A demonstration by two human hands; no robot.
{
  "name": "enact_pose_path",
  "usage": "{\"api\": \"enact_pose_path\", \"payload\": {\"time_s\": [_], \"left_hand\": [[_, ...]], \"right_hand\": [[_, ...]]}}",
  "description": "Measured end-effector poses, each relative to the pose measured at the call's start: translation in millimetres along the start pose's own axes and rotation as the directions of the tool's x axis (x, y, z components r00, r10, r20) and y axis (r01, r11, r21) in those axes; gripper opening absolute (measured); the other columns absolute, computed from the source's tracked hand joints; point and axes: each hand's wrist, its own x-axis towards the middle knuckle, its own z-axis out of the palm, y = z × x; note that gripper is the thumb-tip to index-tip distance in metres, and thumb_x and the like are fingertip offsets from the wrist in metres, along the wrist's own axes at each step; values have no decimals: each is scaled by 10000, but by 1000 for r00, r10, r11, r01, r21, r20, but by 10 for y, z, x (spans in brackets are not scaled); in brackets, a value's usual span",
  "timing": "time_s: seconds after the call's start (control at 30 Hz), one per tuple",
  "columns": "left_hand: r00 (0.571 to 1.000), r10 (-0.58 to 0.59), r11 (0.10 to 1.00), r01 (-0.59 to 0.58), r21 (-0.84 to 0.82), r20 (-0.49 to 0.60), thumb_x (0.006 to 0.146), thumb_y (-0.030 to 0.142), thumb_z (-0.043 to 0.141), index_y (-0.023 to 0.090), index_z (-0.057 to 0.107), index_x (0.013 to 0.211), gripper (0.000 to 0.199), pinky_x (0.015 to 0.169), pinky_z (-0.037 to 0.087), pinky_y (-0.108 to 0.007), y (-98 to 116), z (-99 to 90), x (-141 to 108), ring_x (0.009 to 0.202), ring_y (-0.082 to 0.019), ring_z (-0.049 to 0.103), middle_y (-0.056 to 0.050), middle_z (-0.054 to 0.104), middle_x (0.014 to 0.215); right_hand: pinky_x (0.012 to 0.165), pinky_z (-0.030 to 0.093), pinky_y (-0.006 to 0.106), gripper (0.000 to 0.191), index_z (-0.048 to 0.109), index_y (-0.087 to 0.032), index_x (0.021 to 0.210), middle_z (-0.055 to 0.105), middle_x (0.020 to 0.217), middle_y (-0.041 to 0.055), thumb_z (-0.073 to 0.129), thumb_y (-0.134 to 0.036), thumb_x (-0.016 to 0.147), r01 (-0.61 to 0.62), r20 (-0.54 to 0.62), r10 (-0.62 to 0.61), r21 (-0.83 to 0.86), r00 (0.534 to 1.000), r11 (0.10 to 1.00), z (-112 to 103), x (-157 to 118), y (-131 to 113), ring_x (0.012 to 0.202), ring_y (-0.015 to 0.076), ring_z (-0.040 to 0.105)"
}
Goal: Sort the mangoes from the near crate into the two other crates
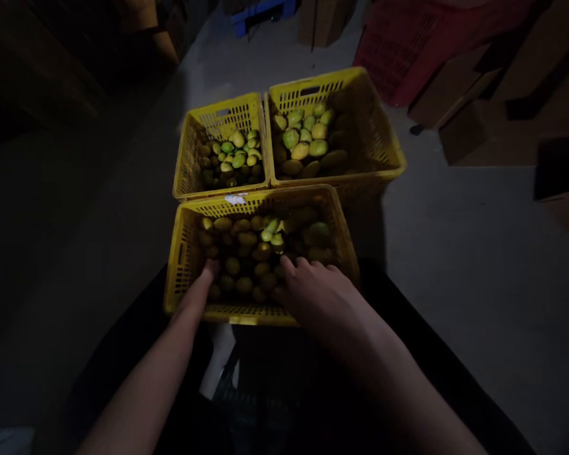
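Note:
In the front yellow crate (262, 317) lie many oval green and yellow-brown fruits (244, 285), most of them in shadow. My left hand (207, 273) reaches into the crate's left side, beside the fruits. Its fingers are mostly lost in the dark, so any hold is hidden. Over the right part of the same crate, my right hand (315, 281) is palm down with its fingers slightly apart; nothing shows in its grip. A few brightly lit green fruits (271, 231) lie just beyond its fingertips.
Behind stand a smaller-looking yellow crate (183, 151) and another yellow crate (384, 165), both holding similar fruits. A red crate (393, 57) and cardboard boxes (483, 136) stand at the right. A blue pallet (260, 14) lies at the back on the grey floor (455, 253).

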Motion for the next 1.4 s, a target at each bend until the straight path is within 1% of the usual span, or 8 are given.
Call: {"api": "enact_pose_path", "payload": {"time_s": [0.17,0.3,0.4,0.6,0.73,0.83,1.03,1.4], "left_hand": [[999,-33,998,33,53,-10,837,349,591,132,635,1002,276,919,443,-436,36,-380,-142,1053,-261,560,-119,607,1091],[998,31,998,-28,47,-63,546,472,799,188,673,900,471,936,411,-447,193,-1035,-347,1069,-344,545,-91,648,990],[950,178,957,-228,-180,-257,675,633,632,170,663,861,501,811,477,-406,490,-1520,-666,884,-267,606,-77,647,837],[856,300,732,-489,-475,-421,884,639,264,133,632,933,627,640,493,-307,1045,-2008,-1400,661,-157,613,-42,596,716],[845,325,822,-474,-315,-424,932,560,184,151,587,1093,597,642,475,-262,837,-1897,-1259,649,-124,600,-54,641,877],[945,193,980,-198,7,-265,941,484,244,170,605,1052,491,708,460,-250,455,-1582,-838,778,-150,610,-49,660,940],[992,-10,932,55,359,-126,797,181,539,123,633,1019,247,848,416,-349,-66,-915,-117,1054,-281,536,-158,610,1110],[981,15,888,77,453,-195,870,109,370,82,598,1118,338,946,298,-436,-236,-724,653,1120,-299,441,-204,562,1159]], "right_hand": [[808,433,386,377,526,-107,1181,622,1093,205,492,-300,859,56,-11,-57,-18,998,998,-31,-3,-86,1026,321,597],[880,421,427,477,471,-105,1237,599,1156,211,482,-412,871,117,-82,-110,82,991,990,-45,34,-90,1102,342,560],[970,379,450,698,322,-67,1352,435,1353,272,502,-510,843,158,-289,-43,388,956,908,-83,95,-106,1227,346,460],[638,549,335,518,512,-186,1145,667,987,98,515,-577,805,393,-392,-59,920,918,-9,-204,78,-252,739,179,647],[463,503,249,250,571,-177,927,624,689,10,607,-386,795,221,-227,10,936,974,-276,-207,-29,-283,500,120,574],[448,489,223,194,558,-164,895,616,659,17,568,-343,821,69,-83,-21,919,996,-388,-209,-65,-266,516,130,594],[412,458,200,128,533,-168,849,606,655,26,514,-294,833,31,-1,50,811,999,-584,-256,15,-212,542,143,604],[413,442,209,190,568,-203,832,592,702,1,582,-369,741,47,-3,75,809,997,-585,-189,196,-130,532,125,585]]}}
